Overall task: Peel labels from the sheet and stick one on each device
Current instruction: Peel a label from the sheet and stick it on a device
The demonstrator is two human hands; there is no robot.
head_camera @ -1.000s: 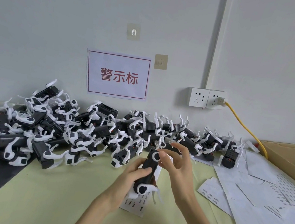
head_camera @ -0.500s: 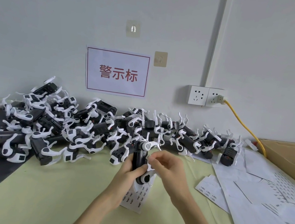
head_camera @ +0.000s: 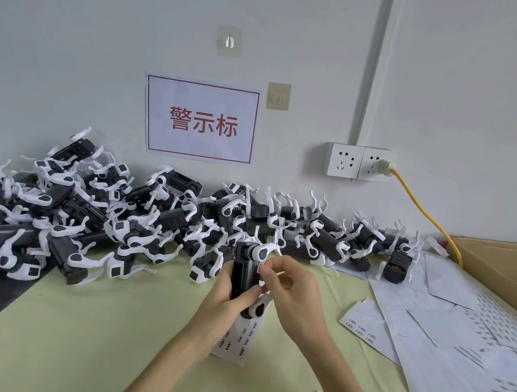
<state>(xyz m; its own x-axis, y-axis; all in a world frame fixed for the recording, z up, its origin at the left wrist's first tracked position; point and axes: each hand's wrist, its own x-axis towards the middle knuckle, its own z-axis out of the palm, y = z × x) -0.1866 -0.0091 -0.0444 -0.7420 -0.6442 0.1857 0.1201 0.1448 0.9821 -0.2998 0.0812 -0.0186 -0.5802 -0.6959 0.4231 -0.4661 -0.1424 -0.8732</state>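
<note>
Device (head_camera: 243, 270), a black oblong body with glossy white curved arms, is held upright above the table (head_camera: 80, 337) by the left hand (head_camera: 226, 302), whose fingers are curled round its lower half. The right hand (head_camera: 291, 292) is pinched against the device's right side, thumb and forefinger closed on something too small to make out. A label sheet (head_camera: 238, 340), white paper with small printed rows, lies just beneath the hands. Further back, a tangled pile (head_camera: 111, 220) of like devices is heaped along the wall. Peeled backing sheets (head_camera: 460, 344) are scattered flat at the right, beside a cardboard box (head_camera: 505, 271).
</note>
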